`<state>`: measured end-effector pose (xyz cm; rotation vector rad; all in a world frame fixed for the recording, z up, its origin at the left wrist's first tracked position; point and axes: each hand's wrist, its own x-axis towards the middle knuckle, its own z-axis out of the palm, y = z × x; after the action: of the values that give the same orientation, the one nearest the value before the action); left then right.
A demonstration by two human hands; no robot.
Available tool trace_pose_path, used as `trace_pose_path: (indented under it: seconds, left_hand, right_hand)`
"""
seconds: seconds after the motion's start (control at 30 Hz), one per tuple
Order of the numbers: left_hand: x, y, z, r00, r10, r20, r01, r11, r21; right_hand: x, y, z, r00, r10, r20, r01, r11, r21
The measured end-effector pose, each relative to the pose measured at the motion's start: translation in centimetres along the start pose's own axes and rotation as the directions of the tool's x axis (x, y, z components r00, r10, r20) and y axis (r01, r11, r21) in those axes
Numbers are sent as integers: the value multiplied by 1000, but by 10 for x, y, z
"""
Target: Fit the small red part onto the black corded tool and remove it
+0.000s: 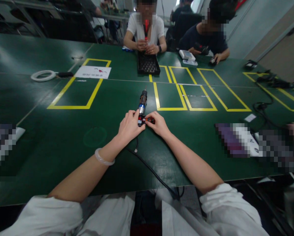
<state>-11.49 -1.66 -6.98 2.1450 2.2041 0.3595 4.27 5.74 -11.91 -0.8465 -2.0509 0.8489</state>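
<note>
The drill-like tool (142,106) lies on the table (63,157), between the near edge and the seam crossing it, its dark nose toward the far edge; the left hand (130,126) is closed about its rear, thumb at the near end; the right hand (159,124) pinches a small orange-and-black part (151,120) at its right side, though the exact contact is too small to tell; to work well here, the left hand should brace the body against the table, while the right moves the part gently and squarely, without twisting; the ring-ended lead (136,150) and black cable (152,167), running off the near edge, are best left slack and unsnagged.
</note>
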Motion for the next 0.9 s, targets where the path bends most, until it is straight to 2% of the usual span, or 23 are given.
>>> trace_pose_path:
  seconds: [0.33, 0.47, 0.6, 0.77, 0.9]
  left_hand:
    - [1, 2, 3, 999, -5, -36, 7, 999, 38]
    - [4, 4, 3, 999, -23, -48, 26, 998, 55]
    - [5, 0, 1, 999, -30, -45, 33, 996, 81]
    - [2, -18, -5, 999, -30, -13, 31, 992, 126]
    - [-3, -50, -15, 996, -89, 6, 86, 980, 180]
  right_hand:
    - [-4, -5, -1, 995, 98, -21, -95, 988, 126]
    - [-4, -3, -1, 988, 151, 21, -152, 959, 241]
    - [-3, 2, -1, 990, 132, 41, -139, 956, 257]
    - [-3, 6, -3, 989, 137, 63, -148, 956, 252]
    - [-3, 6, -3, 985, 143, 92, -162, 951, 263]
